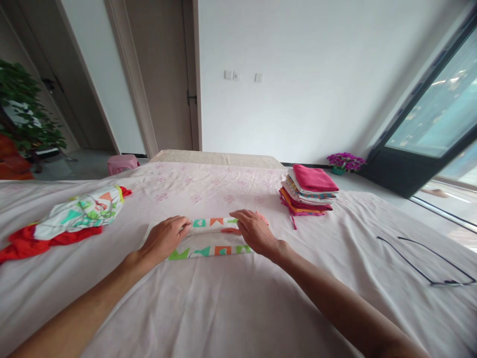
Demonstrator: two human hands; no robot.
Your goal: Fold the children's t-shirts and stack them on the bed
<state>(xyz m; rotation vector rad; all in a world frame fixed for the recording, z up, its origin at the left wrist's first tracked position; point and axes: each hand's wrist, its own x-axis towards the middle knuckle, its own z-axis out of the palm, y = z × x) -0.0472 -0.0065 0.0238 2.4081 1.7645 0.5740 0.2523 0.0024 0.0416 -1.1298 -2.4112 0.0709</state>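
Note:
A white garment (211, 250) printed with green, teal and orange flag shapes lies partly folded in front of me on the bed. My left hand (169, 234) pinches its far edge at the left end, thumb against the fingers. At the right end of that same edge, my right hand (256, 230) grips the fabric with bent fingers, its thumb mostly hidden. The far edge is drawn up between both hands, leaving the plain inner side of the cloth showing in the middle. A bit of pinkish-orange fabric peeks out beyond my right hand.
A crumpled printed garment (80, 211) with red parts lies at left. A stack of folded clothes (309, 191), pink on top, stands at right. Eyeglasses (428, 263) rest on the pale bedsheet (208, 313). Beyond the bed are a pink stool (122, 163) and purple flowers (346, 161).

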